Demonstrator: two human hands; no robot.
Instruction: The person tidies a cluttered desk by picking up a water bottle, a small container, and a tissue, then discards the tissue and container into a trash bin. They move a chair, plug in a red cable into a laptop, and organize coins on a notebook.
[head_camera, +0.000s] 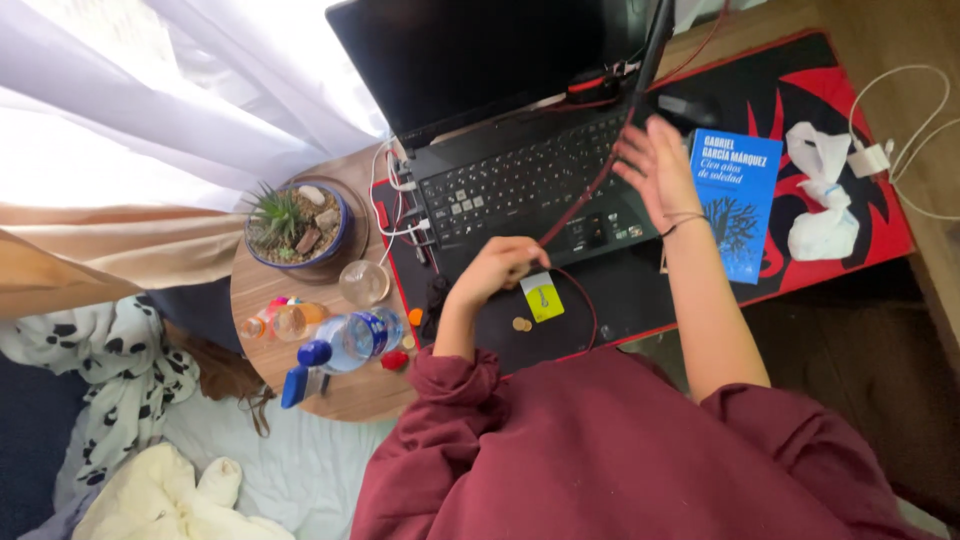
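Pinching: left hand curled shut on a dark red cable, just above a yellow card
Right hand: right hand open, fingers spread, holding nothing, over the laptop keys' right end
Cable: runs from the left hand far-right across the keyboard, loops near over the mat
Card: small yellow rectangle with white top strip, flat on the mat, coins just near of it
Book: blue paperback, white print, dark tree drawing, right of the laptop
Bottle: clear, blue label and cap, lying on the round counter at left
Plant: succulent in blue pot, far-left
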